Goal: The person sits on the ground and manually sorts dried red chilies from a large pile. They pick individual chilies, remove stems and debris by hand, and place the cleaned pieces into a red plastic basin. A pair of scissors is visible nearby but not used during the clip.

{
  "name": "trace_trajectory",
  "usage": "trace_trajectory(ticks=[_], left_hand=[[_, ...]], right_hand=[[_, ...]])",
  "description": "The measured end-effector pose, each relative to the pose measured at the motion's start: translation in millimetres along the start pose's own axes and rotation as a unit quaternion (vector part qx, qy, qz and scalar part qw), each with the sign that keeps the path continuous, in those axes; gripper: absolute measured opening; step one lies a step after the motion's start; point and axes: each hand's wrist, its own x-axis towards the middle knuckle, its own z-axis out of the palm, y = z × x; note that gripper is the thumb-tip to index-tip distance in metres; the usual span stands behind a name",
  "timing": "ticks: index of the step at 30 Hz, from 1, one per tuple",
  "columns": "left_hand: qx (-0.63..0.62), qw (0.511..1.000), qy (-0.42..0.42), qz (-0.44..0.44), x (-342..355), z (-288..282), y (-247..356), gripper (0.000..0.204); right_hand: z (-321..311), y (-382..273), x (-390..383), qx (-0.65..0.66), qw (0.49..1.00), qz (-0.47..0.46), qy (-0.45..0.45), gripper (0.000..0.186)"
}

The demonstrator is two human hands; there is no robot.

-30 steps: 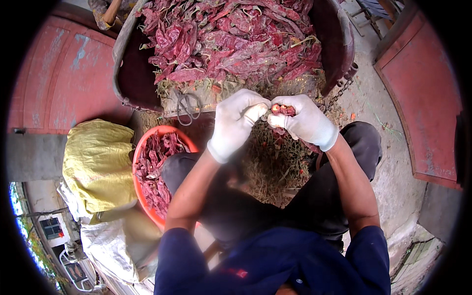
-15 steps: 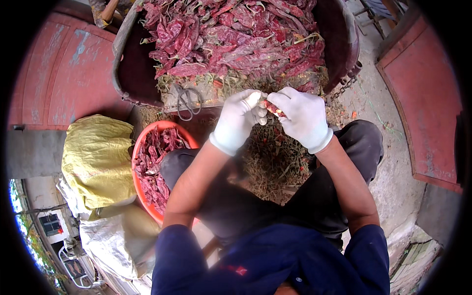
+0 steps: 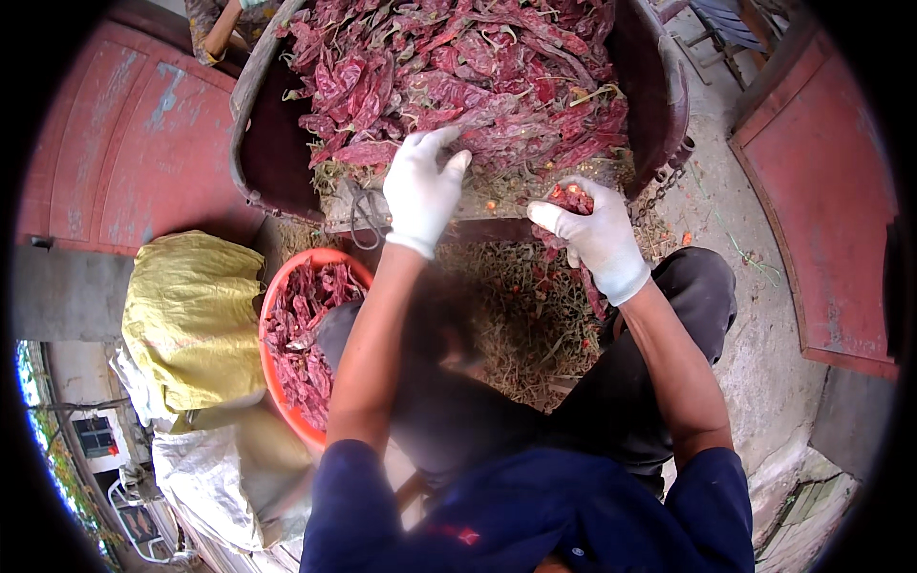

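Observation:
My left hand, in a white glove, is raised at the near edge of a heap of dried red peppers, thumb and fingers apart with nothing seen between them. My right hand, gloved too, is closed round a small bunch of dried peppers, with more hanging below it. The heap lies in a dark tub, whose front board has scissors on it, partly hidden behind my left forearm.
An orange-red basin of dried peppers stands left of my knee, beside yellow and white sacks. Stems litter the ground. Red metal panels flank both sides. Another person's arm shows at the top left.
My hands have parted: the left has left the pepper bunch and moved forward and left to the heap, fingers opened, while the right keeps hold of the bunch.

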Motion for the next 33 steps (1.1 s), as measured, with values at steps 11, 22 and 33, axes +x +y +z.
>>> trace_trajectory(ticks=[11,22,33], left_hand=[[0.19,0.973,-0.028,0.131,24.0,33.9,-0.9,0.012],[-0.576,0.744,-0.144,-0.307,-0.6,-14.1,17.4,0.019],[-0.494,0.781,-0.268,-0.272,-31.9,-23.7,32.5,0.029]], right_hand=[[-3.5,9.4,14.0,0.033,0.999,0.008,-0.026,0.015],[2.4,20.9,21.1,-0.116,0.94,-0.313,0.064,0.028],[3.7,22.4,10.0,-0.347,0.859,-0.368,0.081,0.041]])
